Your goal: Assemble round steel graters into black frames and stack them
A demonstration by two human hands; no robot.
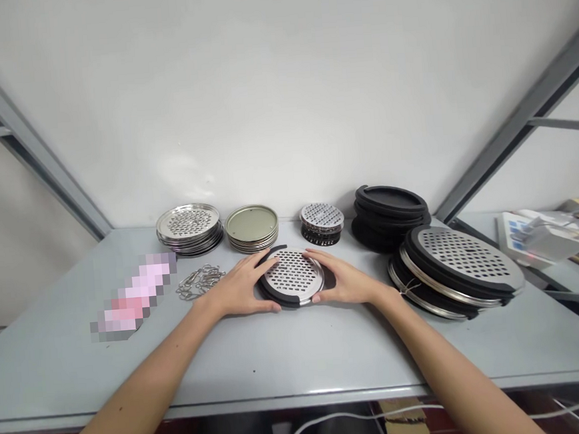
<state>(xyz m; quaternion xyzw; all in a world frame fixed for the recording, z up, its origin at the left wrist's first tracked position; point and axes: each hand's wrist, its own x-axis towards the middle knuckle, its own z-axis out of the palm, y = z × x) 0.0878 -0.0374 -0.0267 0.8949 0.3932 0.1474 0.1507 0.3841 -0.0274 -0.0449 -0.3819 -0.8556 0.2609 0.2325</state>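
Between my two hands is a round silver disc (294, 273) with rows of slots and a black rim around its left part, resting on the grey table. My left hand (242, 284) grips its left edge, fingers over the top side and thumb at the near edge. On the opposite side, my right hand (341, 276) curves around the right edge, fingertips at the back and thumb at the front. A small pile of bent wire pieces (199, 282) lies just left of my left hand. What is beneath the disc is hidden.
Along the wall stand stacks of slotted silver plates (189, 221), olive-green plates (251, 223), smaller slotted discs (322, 216) and black rims (391, 199). Larger rimmed discs (465, 253) lean in a pile at right. A pixelated pink item (138, 296) lies left. Metal posts (522, 118) flank the table.
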